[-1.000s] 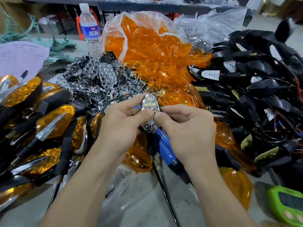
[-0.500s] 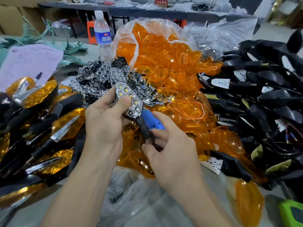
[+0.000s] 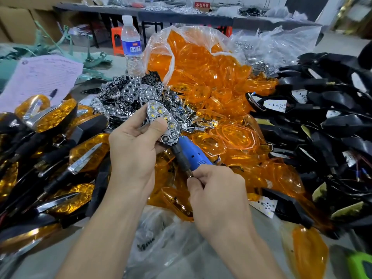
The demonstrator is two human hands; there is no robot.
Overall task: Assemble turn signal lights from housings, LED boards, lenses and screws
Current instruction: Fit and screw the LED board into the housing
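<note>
My left hand (image 3: pixel 132 158) grips a turn signal unit (image 3: pixel 163 119): a black housing with a chrome honeycomb reflector and lit-looking yellow LEDs, its face tilted up toward me. My thumb lies across the reflector. A black stalk (image 3: pixel 180 156) runs down from the housing, and my right hand (image 3: pixel 219 196) pinches its metal end. A blue electric screwdriver (image 3: pixel 198 155) lies on the pile just behind the stalk. Loose orange lenses (image 3: pixel 201 63) spill from a clear bag behind.
Finished amber lights (image 3: pixel 54 117) are heaped at the left. Chrome reflectors (image 3: pixel 128 93) are piled in the middle, black housings with white LED boards (image 3: pixel 322 121) at the right. A water bottle (image 3: pixel 131 45), a pink form (image 3: pixel 40 77), a screw bag (image 3: pixel 153 238) and a green device (image 3: pixel 360 266) lie around.
My right hand left the reflector face and dropped to the stalk's end. My left hand shifted the unit left and tilted it.
</note>
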